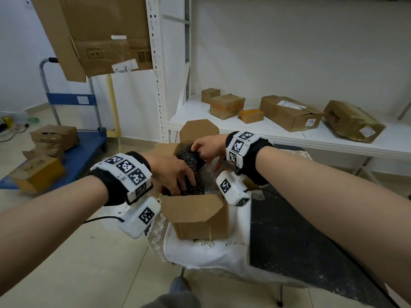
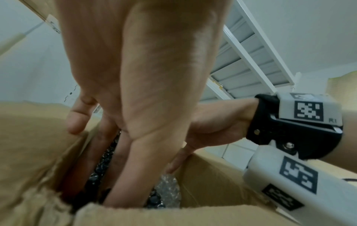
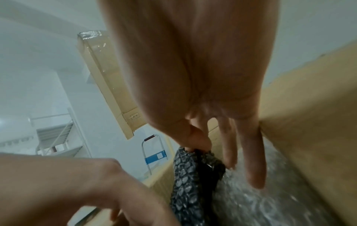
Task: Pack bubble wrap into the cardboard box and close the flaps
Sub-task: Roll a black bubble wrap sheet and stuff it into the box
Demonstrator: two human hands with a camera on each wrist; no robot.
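A small brown cardboard box (image 1: 200, 215) stands on a cloth-covered table with its flaps up. A roll of black bubble wrap (image 1: 190, 163) sticks out of it, beside clear bubble wrap (image 1: 210, 180) lying inside. My left hand (image 1: 185, 180) presses the near part of the black roll, its fingers (image 2: 133, 168) reaching straight down into the box (image 2: 212, 183). My right hand (image 1: 201, 152) pinches the top of the black bubble wrap (image 3: 190, 183) between thumb and forefinger (image 3: 199, 142). Its other fingers hang straight over the clear bubble wrap (image 3: 257, 203).
A black bubble wrap sheet (image 1: 300, 241) covers the table's right side over a white cloth (image 1: 200, 256). Several cardboard boxes sit on a white shelf (image 1: 333, 136) behind. A blue trolley (image 1: 84, 150) with boxes stands left. Large flat cardboard (image 1: 95, 36) leans above it.
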